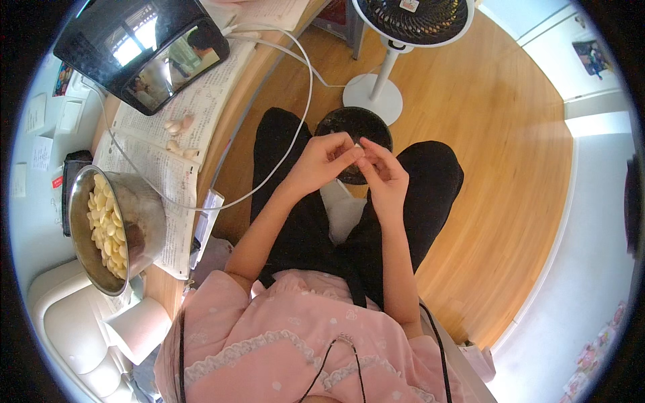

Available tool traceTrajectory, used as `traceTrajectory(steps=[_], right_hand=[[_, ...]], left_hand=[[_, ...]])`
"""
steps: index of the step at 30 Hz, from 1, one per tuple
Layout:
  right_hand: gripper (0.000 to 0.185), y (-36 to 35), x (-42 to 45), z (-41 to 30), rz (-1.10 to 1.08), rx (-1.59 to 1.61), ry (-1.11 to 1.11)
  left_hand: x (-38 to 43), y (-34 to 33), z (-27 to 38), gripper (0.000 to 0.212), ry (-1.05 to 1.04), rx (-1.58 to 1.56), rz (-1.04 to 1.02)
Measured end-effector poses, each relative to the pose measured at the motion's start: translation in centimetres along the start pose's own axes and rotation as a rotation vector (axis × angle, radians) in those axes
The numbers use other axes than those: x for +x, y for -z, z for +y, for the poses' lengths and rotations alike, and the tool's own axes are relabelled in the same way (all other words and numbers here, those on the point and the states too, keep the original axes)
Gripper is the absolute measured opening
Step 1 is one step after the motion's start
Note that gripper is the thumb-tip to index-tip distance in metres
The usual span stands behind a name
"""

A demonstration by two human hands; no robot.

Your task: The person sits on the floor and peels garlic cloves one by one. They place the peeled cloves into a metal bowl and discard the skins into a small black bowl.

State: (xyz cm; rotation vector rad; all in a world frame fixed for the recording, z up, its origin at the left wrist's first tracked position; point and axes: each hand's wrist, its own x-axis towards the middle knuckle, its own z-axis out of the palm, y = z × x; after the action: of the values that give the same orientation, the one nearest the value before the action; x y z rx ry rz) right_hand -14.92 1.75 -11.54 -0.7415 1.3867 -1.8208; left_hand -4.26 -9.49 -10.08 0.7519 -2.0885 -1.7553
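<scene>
My left hand (322, 160) and my right hand (386, 176) meet fingertip to fingertip between my knees. A small pale garlic clove (358, 146) is pinched between them, mostly hidden by the fingers. Directly below is a dark round bin (354, 120), partly covered by my hands. To my left a steel pot (143, 221) holds many peeled garlic cloves (108, 229). Unpeeled garlic cloves (178, 125) and more garlic pieces (181, 150) lie on an open printed book (176, 201) on the desk.
A tablet (151, 60) showing a video leans over the book. Its white cable (308, 95) loops out past the desk edge near my left forearm. A white standing fan (385, 85) is on the wooden floor (504, 151) beyond the bin. A paper roll (138, 330) lies beside the pot.
</scene>
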Motion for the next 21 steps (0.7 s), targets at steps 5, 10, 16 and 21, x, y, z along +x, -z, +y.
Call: traceTrajectory(steps=[5, 10, 16, 21], right_hand=[[0.019, 0.0, -0.3, 0.1, 0.038, -0.034, 0.019], [0.012, 0.2, -0.4, -0.2, 0.029, -0.046, 0.076], [0.011, 0.5, -0.2, 0.4, 0.013, -0.071, 0.047], [0.010, 0.6, -0.1, 0.2, 0.016, -0.053, -0.057]], left_hand=[[-0.3, 0.3, 0.7, 0.023, 0.008, 0.031, -0.043], [-0.6, 0.7, 0.8, 0.021, 0.133, -0.230, -0.132], [-0.9, 1.2, 0.4, 0.021, 0.217, -0.354, -0.186], [-1.1, 0.9, 0.3, 0.018, 0.074, -0.225, -0.086]])
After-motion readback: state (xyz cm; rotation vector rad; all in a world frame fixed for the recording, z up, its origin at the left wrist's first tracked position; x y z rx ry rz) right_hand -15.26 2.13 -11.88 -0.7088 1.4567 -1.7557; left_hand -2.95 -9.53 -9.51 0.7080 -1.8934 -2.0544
